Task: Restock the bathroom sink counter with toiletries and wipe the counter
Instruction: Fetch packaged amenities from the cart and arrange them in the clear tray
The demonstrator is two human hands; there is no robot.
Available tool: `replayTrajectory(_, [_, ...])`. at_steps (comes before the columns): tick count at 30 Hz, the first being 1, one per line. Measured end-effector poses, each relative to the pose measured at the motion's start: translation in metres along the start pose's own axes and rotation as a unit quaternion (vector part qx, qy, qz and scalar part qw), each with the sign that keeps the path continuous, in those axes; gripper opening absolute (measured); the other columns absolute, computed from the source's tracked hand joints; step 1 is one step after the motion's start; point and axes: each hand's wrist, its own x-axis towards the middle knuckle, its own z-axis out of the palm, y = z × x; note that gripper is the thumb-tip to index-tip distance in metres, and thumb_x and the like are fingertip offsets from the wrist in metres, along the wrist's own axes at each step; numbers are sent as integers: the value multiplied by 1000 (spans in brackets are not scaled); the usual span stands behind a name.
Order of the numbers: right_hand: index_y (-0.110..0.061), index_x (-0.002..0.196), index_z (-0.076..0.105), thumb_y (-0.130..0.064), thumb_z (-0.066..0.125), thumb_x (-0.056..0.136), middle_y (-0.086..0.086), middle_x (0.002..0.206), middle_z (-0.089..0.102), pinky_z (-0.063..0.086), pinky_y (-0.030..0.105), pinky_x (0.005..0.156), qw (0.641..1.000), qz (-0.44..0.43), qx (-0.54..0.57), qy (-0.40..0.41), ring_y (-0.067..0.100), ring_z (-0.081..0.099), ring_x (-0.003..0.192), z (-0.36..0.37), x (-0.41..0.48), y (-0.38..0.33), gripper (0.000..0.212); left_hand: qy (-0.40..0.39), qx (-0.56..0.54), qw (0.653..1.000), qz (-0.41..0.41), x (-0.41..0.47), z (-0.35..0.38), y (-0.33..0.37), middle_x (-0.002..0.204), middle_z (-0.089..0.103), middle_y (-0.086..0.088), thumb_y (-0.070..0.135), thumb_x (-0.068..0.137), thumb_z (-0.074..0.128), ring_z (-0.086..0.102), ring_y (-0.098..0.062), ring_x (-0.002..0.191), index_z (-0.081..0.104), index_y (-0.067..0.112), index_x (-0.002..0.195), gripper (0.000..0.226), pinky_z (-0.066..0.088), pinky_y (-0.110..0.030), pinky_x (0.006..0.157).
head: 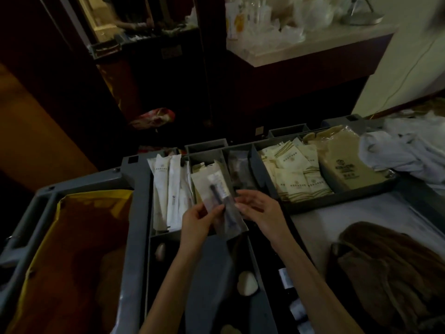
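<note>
I am over a grey housekeeping cart tray (137,213) split into compartments. My left hand (195,222) pinches a clear packet with a dark toiletry item inside (220,196), lifted above the middle compartment. My right hand (258,209) reaches in from the right, and its fingertips touch the packet's right edge. Long white wrapped packets (166,186) fill the left compartment. Cream sachets (296,174) fill a compartment on the right. The scene is dim.
A yellow-lined bag (72,249) hangs at the cart's left. Beige packaged items (344,162) and white linen (409,150) lie at the right, a brown cloth bundle (385,268) nearer me. A pale counter (320,42) with plastic-wrapped items stands behind.
</note>
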Motion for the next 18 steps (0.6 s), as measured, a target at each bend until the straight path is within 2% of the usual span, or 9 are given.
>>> replayTrajectory(3, [-9, 96, 68, 8, 71, 78, 10, 92, 71, 54, 19, 77, 1000, 13, -15, -2, 4, 68, 79, 7, -3, 10, 24, 8, -11, 1000, -11, -2, -5, -11, 58, 65, 5, 2, 85, 66, 57, -3, 56, 64, 4, 74, 11, 47, -17, 52])
replayTrajectory(6, [-9, 93, 69, 7, 72, 77, 5, 88, 72, 53, 16, 74, 999, 25, -39, 0, 1, 68, 76, 10, -2, 14, 23, 3, -41, 999, -29, -1, -6, -14, 58, 65, 5, 0, 86, 64, 57, -3, 54, 63, 3, 76, 11, 46, -18, 52])
replayTrajectory(10, [-13, 93, 70, 0, 67, 84, 6, 88, 72, 55, 21, 72, 997, 36, -58, -20, 7, 68, 76, 2, 19, 4, 16, 15, -79, 996, -41, 2, -5, -17, 70, 72, 3, -1, 86, 63, 65, -5, 64, 68, 4, 88, 7, 51, -18, 57])
replayTrajectory(12, [-16, 96, 69, -3, 64, 88, 6, 94, 71, 54, 25, 77, 993, 20, -117, 3, 11, 67, 83, -7, 41, -3, 16, 17, -88, 995, -44, 3, -5, -19, 74, 73, 0, 0, 86, 63, 67, -8, 68, 69, 4, 90, 8, 52, -19, 59])
replayTrajectory(14, [-16, 109, 67, -7, 60, 91, 1, 106, 68, 49, 25, 84, 965, -4, -263, 14, 11, 62, 94, -14, 65, -6, 21, 16, -89, 995, -49, 3, -5, -20, 75, 73, 0, 0, 86, 63, 67, -8, 69, 69, 4, 91, 8, 53, -19, 59])
replayTrajectory(16, [-16, 126, 58, -11, 56, 94, 1, 121, 62, 46, 26, 86, 919, -19, -394, 6, 15, 60, 105, -16, 85, -4, 33, 12, -85, 995, -48, 3, -5, -20, 73, 73, 1, -1, 86, 63, 67, -7, 68, 68, 4, 92, 9, 54, -20, 60])
replayTrajectory(18, [-15, 139, 45, -12, 58, 92, 8, 139, 49, 43, 32, 94, 872, -36, -486, -48, 25, 52, 121, -12, 101, 3, 48, 9, -79, 996, -47, 5, -6, -21, 75, 73, 2, -2, 86, 62, 68, -8, 70, 68, 4, 95, 12, 56, -21, 65])
